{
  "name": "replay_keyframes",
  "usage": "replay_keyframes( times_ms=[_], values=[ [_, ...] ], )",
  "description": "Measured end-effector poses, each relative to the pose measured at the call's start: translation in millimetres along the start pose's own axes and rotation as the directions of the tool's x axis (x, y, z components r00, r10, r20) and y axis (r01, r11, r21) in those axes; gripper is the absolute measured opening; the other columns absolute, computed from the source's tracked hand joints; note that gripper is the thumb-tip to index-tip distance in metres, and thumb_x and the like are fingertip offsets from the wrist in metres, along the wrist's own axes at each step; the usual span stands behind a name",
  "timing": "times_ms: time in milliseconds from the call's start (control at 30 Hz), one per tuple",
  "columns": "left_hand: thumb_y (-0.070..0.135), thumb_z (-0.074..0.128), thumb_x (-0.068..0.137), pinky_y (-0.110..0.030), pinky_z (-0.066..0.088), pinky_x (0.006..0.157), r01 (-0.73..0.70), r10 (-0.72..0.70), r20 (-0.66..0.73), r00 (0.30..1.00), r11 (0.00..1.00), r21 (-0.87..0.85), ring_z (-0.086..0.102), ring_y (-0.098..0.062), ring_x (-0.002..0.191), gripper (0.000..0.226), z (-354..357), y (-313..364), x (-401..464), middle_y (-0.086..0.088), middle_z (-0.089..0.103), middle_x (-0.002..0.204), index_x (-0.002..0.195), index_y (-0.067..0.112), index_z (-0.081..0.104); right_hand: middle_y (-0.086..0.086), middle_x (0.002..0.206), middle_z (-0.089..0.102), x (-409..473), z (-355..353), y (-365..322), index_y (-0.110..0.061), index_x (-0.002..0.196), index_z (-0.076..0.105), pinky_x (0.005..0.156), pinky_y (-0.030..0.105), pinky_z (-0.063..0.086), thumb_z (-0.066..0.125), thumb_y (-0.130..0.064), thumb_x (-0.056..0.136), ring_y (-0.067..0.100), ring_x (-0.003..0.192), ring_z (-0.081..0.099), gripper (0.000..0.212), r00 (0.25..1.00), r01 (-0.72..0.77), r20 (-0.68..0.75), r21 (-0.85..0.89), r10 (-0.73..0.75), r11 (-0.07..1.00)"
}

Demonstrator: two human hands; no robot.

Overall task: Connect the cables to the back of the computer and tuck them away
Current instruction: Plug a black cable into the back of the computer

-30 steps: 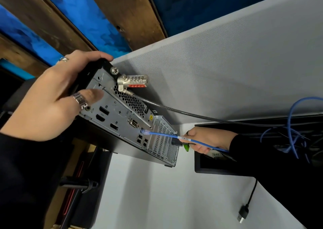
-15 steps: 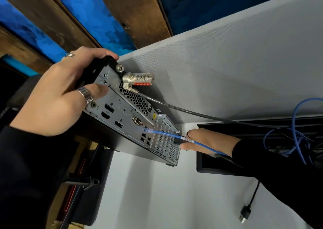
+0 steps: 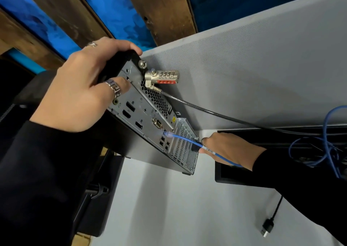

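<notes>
A small black desktop computer (image 3: 150,112) stands tilted on the white desk, its grey back panel with ports facing me. My left hand (image 3: 78,91) grips its top corner. A blue network cable (image 3: 187,140) is plugged into a port low on the panel and runs right across my right hand (image 3: 225,148). That hand rests at the panel's lower right edge with a small black connector (image 3: 194,148) at its fingertips. A combination lock (image 3: 162,76) with a steel cable (image 3: 216,112) hangs from the panel's top.
A grey partition panel (image 3: 253,67) stands right behind the computer. A black cable tray (image 3: 244,176) sunk in the desk holds loops of blue cable (image 3: 326,151). A loose black USB plug (image 3: 266,229) lies on the white desk (image 3: 178,208) at lower right.
The view has shifted slightly. A green piece seen at my right hand's fingers a second ago is out of sight. My left hand keeps its grip on the computer.
</notes>
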State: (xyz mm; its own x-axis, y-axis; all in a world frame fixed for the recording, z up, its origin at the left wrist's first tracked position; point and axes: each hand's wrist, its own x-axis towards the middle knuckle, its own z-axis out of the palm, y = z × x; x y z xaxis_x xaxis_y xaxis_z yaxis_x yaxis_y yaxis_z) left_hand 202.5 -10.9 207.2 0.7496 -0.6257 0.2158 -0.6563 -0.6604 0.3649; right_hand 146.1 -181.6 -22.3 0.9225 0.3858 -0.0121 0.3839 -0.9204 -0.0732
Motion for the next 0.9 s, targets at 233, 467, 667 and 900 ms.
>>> replay_keyframes(
  times_ms=[233, 467, 667, 900],
  values=[
    [0.032, 0.052, 0.062, -0.047, 0.043, 0.099, 0.015, -0.015, -0.008, 1.0, 1.0, -0.004, 0.054, -0.002, 0.107, 0.045, 0, -2, 2, 0.021, 0.058, 0.102, 0.104, 0.047, 0.057, 0.012, 0.096, 0.061, 4, 5, -3, -0.003, 0.105, 0.053, 0.045, 0.021, 0.025, 0.029, -0.027, 0.102, 0.018, 0.067, 0.039, 0.035, 0.997, -0.055, 0.064, 0.156, 0.045, 0.986],
    [0.022, 0.051, 0.071, -0.053, 0.042, 0.098, 0.003, -0.003, 0.008, 1.0, 0.999, 0.039, 0.053, -0.018, 0.113, 0.048, 1, 0, 0, 0.008, 0.059, 0.114, 0.117, 0.034, 0.054, 0.014, 0.081, 0.06, 6, -2, -3, -0.01, 0.077, 0.044, 0.057, 0.023, 0.034, 0.04, -0.034, 0.098, 0.025, 0.065, 0.055, 0.032, 0.958, -0.242, 0.232, 0.341, 0.168, 0.908],
    [0.026, 0.048, 0.074, -0.04, 0.036, 0.104, 0.007, -0.004, -0.024, 1.0, 0.994, 0.111, 0.048, -0.016, 0.122, 0.054, -2, 1, -7, 0.009, 0.057, 0.127, 0.127, 0.035, 0.05, 0.021, 0.084, 0.06, -20, -24, -2, 0.003, 0.086, 0.05, 0.048, 0.019, 0.045, 0.034, -0.025, 0.098, 0.005, 0.047, 0.058, 0.034, 0.876, -0.481, 0.402, 0.767, 0.268, 0.425],
    [0.026, 0.044, 0.081, -0.038, 0.039, 0.104, 0.036, -0.021, -0.222, 0.975, 0.997, 0.063, 0.048, -0.016, 0.123, 0.046, 9, -1, -23, 0.006, 0.058, 0.129, 0.125, 0.029, 0.055, 0.002, 0.103, 0.064, -102, -20, -30, -0.008, 0.113, 0.062, 0.081, 0.007, 0.04, 0.046, -0.023, 0.095, 0.01, 0.091, 0.059, 0.027, 0.739, -0.281, -0.225, 0.754, 0.635, 0.593]
  ],
)
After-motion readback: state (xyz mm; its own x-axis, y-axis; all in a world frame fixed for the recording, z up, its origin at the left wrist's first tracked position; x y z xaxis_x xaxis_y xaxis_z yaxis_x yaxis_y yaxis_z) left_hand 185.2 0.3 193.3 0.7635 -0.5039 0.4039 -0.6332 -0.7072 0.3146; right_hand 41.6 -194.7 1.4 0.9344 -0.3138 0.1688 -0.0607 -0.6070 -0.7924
